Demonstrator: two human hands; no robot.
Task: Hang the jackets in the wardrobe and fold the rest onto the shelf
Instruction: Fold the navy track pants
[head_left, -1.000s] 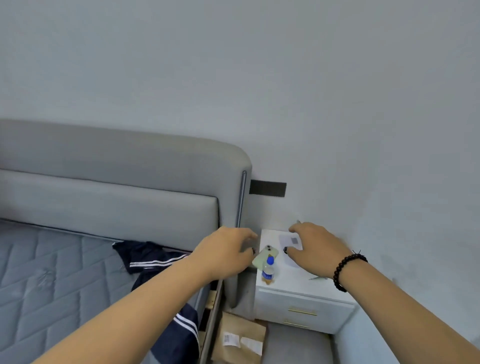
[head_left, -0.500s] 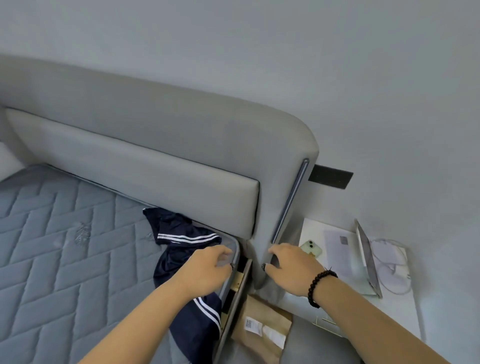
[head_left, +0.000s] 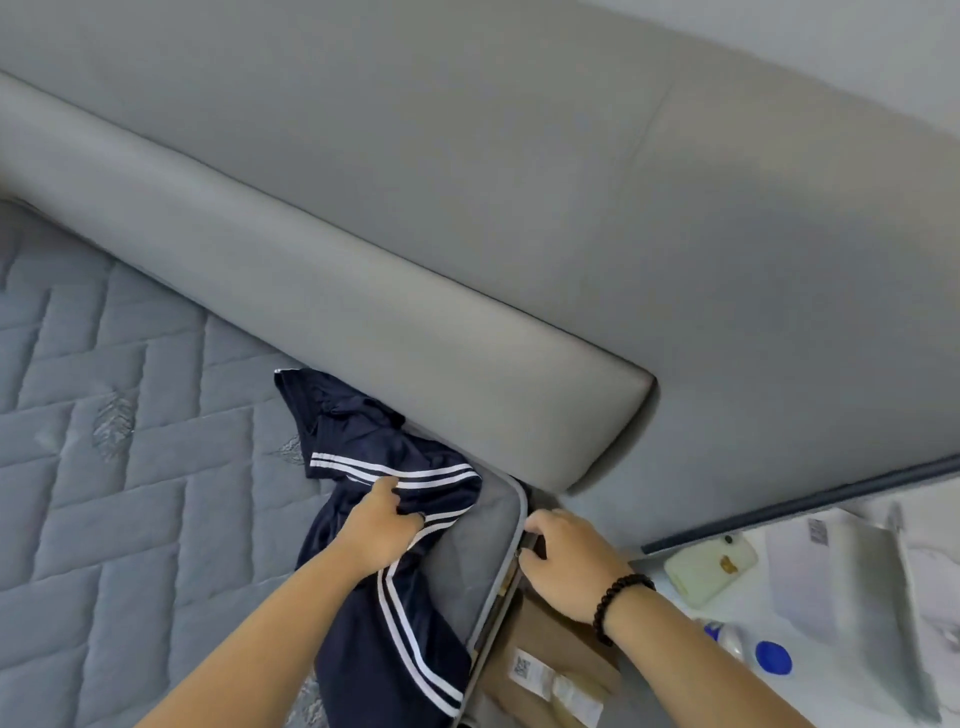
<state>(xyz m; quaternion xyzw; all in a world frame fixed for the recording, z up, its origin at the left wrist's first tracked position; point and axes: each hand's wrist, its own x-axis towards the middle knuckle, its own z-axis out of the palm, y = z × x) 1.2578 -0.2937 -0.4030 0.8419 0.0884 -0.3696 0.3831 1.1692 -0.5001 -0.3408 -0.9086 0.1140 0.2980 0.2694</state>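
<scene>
Garment (head_left: 384, 597), navy with white stripes, is lying crumpled at the mattress (head_left: 104, 493) corner by the headboard (head_left: 467, 322), one end trailing over the edge. Left hand (head_left: 376, 530) is bunching its striped fabric in curled fingers, likely to lift it clear. Right hand (head_left: 566, 561) is curling round the mattress edge, perhaps bracing; beyond it, a phone (head_left: 709, 569) is lying on the nightstand (head_left: 852, 649).

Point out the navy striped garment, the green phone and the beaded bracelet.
navy striped garment (head_left: 363, 441): head view, on the dark cloth above the upper white stripes.
green phone (head_left: 709, 569): head view, on the middle of its pale green back.
beaded bracelet (head_left: 615, 597): head view, on the black beads across the right wrist.
</scene>
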